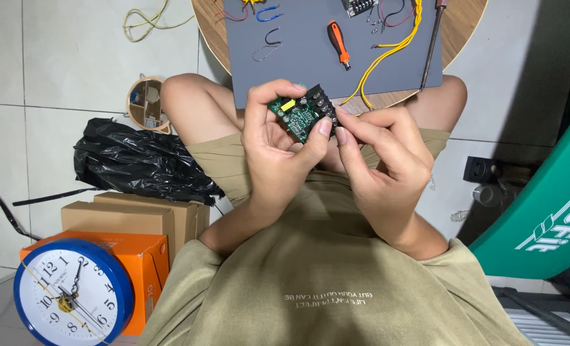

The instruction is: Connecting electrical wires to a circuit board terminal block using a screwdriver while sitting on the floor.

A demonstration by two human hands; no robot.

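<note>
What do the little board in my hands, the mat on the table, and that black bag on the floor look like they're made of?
The circuit board, held by the left hand and right hand, looks like green lacquered laminate with black plastic terminal blocks. The mat is flat, matte grey, probably rubber or silicone. The black bag is thin glossy plastic film, judging by its crinkles and shine.

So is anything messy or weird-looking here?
A bit messy. Loose wires lie scattered on the grey mat, with an orange screwdriver among them, and a yellowish wire tangle sits on the floor. A crumpled black plastic bag slumps over cardboard boxes. The green circuit board looks undamaged.
</note>
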